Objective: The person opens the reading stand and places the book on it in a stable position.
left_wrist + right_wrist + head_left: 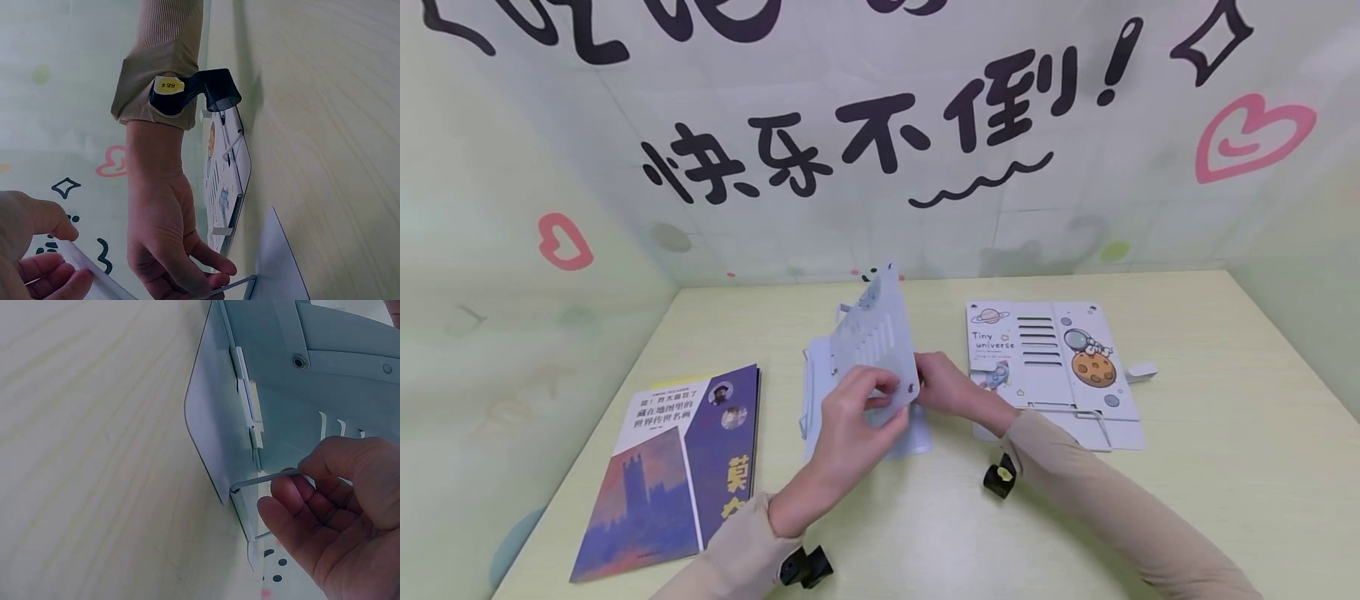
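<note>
A pale book stand (872,342) stands partly unfolded in the middle of the table, its slotted back panel tilted up over the flat base plate (212,425). My left hand (853,425) holds the panel by its near corner, thumb on one face and fingers on the other. Behind the panel, my right hand (946,385) pinches a thin wire support (269,479) that rises from the base, between thumb and index finger. The remaining right-hand fingers are loosely bent in the right wrist view. Part of the base is hidden by the panel and left hand.
To the right lies a second book stand (1041,354) with planet and astronaut drawings, folded flat, its wire bracket (1101,425) at the front. Two overlapping books (651,500) lie at the left. A printed wall (865,225) borders the table's back edge.
</note>
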A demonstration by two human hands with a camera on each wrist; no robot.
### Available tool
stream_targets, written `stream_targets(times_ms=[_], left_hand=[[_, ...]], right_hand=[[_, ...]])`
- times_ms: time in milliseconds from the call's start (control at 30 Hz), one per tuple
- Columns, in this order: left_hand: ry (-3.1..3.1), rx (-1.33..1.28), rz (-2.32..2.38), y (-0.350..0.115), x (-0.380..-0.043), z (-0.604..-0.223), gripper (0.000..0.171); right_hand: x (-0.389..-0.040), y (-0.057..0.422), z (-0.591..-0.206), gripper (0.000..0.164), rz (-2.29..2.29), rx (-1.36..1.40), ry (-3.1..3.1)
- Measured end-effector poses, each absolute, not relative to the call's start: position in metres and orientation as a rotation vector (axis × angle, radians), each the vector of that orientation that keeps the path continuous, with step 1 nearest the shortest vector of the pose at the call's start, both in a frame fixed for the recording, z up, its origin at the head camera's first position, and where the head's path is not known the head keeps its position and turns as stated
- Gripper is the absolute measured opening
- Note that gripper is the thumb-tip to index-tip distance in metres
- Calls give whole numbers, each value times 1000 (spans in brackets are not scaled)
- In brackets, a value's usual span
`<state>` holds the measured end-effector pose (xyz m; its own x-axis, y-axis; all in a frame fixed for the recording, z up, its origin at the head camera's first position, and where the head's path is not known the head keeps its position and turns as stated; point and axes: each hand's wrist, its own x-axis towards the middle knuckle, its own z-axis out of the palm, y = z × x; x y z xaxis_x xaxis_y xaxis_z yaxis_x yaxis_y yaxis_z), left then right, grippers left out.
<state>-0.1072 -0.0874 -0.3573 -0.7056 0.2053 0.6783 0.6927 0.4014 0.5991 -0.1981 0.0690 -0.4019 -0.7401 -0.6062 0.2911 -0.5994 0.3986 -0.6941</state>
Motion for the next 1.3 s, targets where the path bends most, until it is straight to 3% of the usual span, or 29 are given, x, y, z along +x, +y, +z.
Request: stream_targets(times_ms=[500, 767, 1000, 1300], left_hand=[[-2171, -798, -1201, -79, -110, -363, 25], [-2224, -954, -1359, -93, -120, -355, 19], [-2526, -687, -1541, -119, -169, -337, 6], [-2750, -369, -1405, -138, -248, -341, 19]], right_hand=[[-196, 76, -408, 17, -1353, -1108, 2638], [-181, 75, -404, 20, -1356, -974, 2786], [-154, 72, -397, 18, -1522, -920, 2628], [-122, 63, -398, 14, -1722, -745, 2367]])
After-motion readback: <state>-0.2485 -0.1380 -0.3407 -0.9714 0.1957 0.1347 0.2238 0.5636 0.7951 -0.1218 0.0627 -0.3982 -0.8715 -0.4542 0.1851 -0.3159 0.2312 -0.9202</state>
